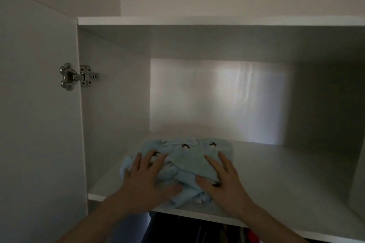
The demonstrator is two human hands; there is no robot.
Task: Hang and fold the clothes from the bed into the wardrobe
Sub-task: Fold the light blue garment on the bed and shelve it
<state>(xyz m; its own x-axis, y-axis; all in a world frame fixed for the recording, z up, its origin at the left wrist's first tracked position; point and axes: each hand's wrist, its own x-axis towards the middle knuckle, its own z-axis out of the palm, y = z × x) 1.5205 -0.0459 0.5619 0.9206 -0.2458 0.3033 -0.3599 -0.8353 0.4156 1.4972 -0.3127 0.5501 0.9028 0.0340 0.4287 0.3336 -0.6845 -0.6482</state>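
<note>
A white wardrobe (217,85) fills the view, its upper compartment a deep box with a pale back panel that catches a patch of light. The wardrobe's door (37,104) stands swung open on the left, held by a metal hinge (79,77) at the edge of the side wall. The shelf (286,179) that forms the floor of this compartment carries one thing only: a light blue garment (187,156) with small dark marks, loosely folded and bunched, lying left of the middle and near the front edge. Below the shelf, in the lower compartment, dark hanging clothes (177,229) show, with a bit of red among them towards the right; they are too dim to tell apart. The left hand (144,179) lies flat on the left part of the garment, fingers spread and straight, pressing it down. The right hand (223,179) lies on the right part likewise, fingers straight and spread, grasping nothing. Both forearms reach up from the bottom edge.
</note>
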